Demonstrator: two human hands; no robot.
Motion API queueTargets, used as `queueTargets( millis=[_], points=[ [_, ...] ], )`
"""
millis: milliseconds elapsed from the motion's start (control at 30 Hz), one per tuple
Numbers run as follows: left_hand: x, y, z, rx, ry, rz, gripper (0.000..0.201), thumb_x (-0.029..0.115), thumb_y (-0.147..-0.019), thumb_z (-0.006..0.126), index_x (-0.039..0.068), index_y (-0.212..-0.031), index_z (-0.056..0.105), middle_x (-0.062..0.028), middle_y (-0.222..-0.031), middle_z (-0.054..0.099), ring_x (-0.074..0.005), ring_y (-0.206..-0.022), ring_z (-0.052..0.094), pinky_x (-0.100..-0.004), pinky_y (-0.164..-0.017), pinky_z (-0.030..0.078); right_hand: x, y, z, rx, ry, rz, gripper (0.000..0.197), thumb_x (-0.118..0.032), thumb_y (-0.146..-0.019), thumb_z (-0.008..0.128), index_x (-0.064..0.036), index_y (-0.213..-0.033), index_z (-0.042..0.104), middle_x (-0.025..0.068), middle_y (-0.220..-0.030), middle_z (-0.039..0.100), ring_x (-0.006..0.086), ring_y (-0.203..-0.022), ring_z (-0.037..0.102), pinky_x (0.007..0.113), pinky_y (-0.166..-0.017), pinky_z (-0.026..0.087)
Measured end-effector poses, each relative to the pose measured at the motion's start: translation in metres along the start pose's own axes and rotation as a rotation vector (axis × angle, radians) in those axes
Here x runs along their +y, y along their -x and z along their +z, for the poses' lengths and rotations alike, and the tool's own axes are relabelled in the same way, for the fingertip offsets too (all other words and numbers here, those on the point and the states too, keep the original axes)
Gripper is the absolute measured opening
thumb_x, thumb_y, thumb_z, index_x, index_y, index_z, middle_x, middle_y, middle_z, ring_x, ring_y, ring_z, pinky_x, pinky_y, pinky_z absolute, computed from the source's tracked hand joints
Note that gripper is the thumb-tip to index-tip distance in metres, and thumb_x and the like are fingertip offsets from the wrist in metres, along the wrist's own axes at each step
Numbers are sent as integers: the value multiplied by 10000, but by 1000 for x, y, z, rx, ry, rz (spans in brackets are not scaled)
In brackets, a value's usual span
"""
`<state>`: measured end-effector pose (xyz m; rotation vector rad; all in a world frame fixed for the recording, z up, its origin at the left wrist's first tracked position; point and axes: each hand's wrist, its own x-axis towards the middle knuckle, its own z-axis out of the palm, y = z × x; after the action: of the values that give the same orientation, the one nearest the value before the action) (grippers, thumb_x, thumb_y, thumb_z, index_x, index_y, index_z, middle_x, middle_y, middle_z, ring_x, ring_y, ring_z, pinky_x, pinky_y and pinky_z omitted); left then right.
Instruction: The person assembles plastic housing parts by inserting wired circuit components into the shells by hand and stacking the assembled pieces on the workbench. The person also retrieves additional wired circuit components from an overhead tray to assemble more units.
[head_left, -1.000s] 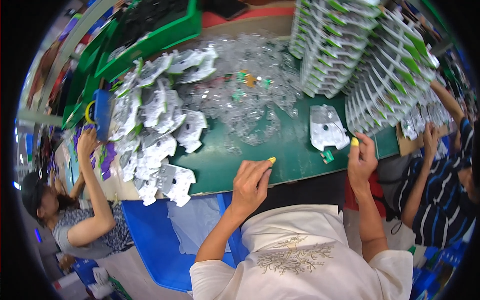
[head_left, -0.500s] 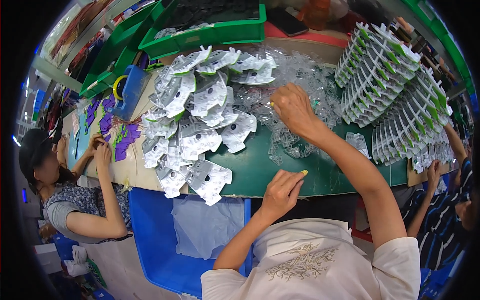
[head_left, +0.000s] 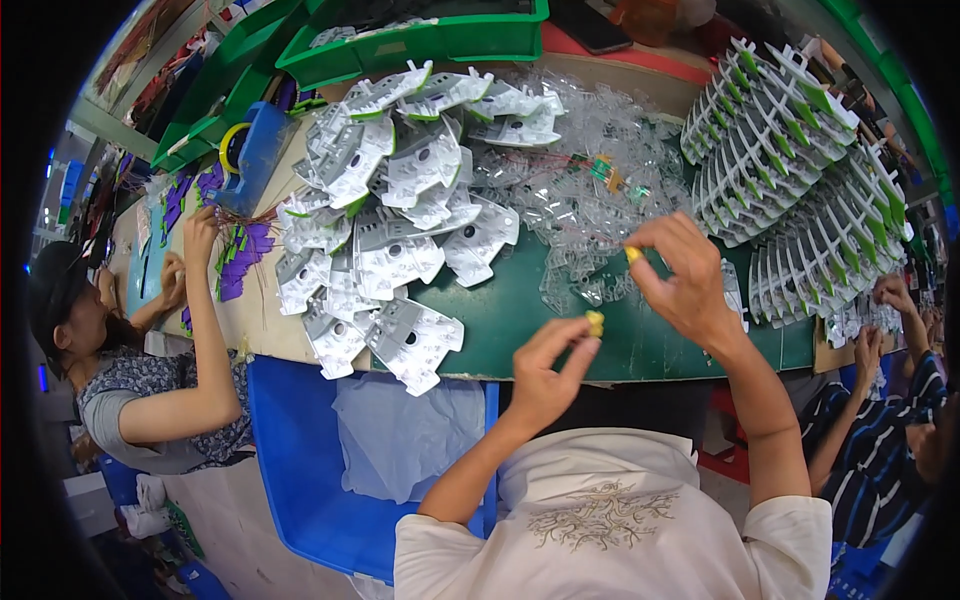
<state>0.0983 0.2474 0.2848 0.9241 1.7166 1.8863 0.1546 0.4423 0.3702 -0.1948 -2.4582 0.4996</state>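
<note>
My left hand [head_left: 548, 372] is over the front edge of the green work surface. Its thumb and index finger come together near a small lumpy yellow piece [head_left: 596, 323]; whether this is held or worn on the fingertip is unclear. My right hand [head_left: 690, 280] hovers at the near right side of a heap of clear plastic parts [head_left: 560, 215]. Its thumb and index finger look apart, with yellow [head_left: 632, 254] at one fingertip and nothing visible between them. A small green and yellow component [head_left: 606, 173] with thin red wires lies on the clear heap.
White-and-grey molded panels [head_left: 400, 260] with green edges pile up on the left. Tall stacks of similar panels [head_left: 780, 150] stand at right. A green bin [head_left: 420, 45] sits behind, a blue tub [head_left: 300, 480] below the edge. Co-workers sit left [head_left: 150, 390] and right [head_left: 880, 430].
My right hand has drawn back from the clear heap toward me and to the right, uncovering the green and yellow component. My left hand has shifted slightly. The left co-worker's nearer hand has risen.
</note>
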Motion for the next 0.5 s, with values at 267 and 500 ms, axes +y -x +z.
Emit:
queueTargets(
  millis=[267,500],
  points=[
    [28,-25,-14,72,343,-231,393,174,-1023,566,-18,-1360,501,-81,-1094,631,-128,-936,630,-290,-867,511,-21,57,-33,-59,-126,55,178,68,-664,676,-19,-817,649,102,-789,657,272,-734,618,367,-640,490],
    [31,-14,2,-10,360,-175,194,37,-940,671,-13,-1127,663,-53,-1011,682,-117,-892,657,-244,-825,527,-15,82,-45,-52,-137,94,199,61,-674,673,-14,-859,658,116,-813,667,278,-752,628,371,-676,499]
  ],
)
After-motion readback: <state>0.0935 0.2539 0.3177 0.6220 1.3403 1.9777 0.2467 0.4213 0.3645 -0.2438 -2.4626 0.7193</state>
